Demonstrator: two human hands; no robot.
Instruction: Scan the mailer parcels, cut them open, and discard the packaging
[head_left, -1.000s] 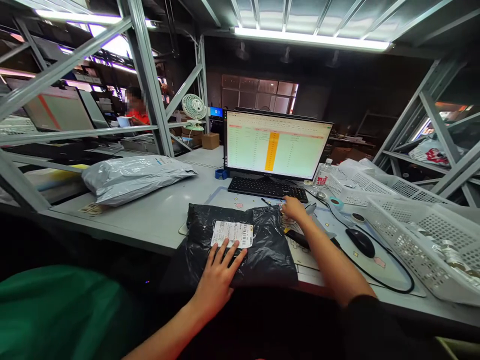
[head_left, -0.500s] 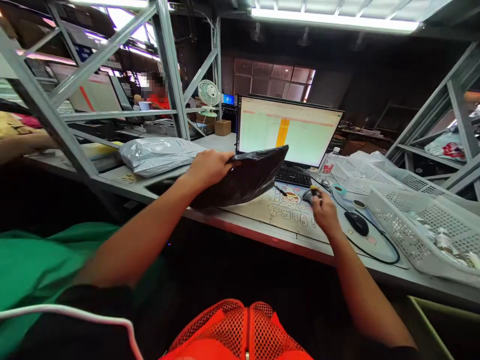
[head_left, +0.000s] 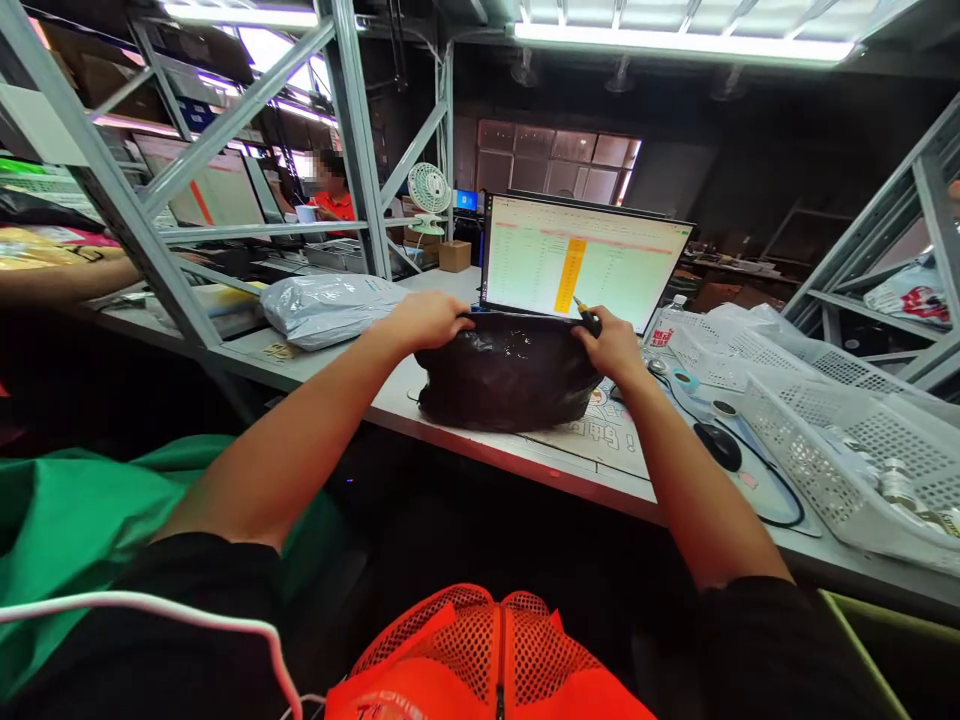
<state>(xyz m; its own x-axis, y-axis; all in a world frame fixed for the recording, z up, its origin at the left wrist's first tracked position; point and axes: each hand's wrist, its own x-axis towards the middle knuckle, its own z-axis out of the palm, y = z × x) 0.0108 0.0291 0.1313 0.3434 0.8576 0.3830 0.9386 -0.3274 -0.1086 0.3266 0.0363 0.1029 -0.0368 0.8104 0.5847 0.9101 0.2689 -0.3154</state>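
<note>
A black plastic mailing bag (head_left: pixel 514 375) is held upright just above the table's front edge, its surface glossy and wrinkled. My left hand (head_left: pixel 429 322) pinches its upper left corner, fingers closed. At the upper right corner, my right hand (head_left: pixel 611 348) is closed on the bag too. That same hand also holds a slim black-and-yellow tool (head_left: pixel 589 318) with a thin tip pointing up and left; its exact kind is unclear. Behind the bag stands a monitor (head_left: pixel 525 260) showing a table with an orange column. The bag covers the keyboard and part of the printed desk mat (head_left: pixel 622 455).
A grey plastic parcel (head_left: pixel 326 308) lies to the left beside a metal rack post. On the right are a black mouse (head_left: pixel 718 446), tape rolls and white perforated baskets (head_left: pixel 847 470) with small bottles. Another person's forearm (head_left: pixel 75 280) reaches in at far left.
My right hand has moved up and left from beside the mouse mat to the bag's right corner, tool still in it. The bag has turned from tilted to facing me.
</note>
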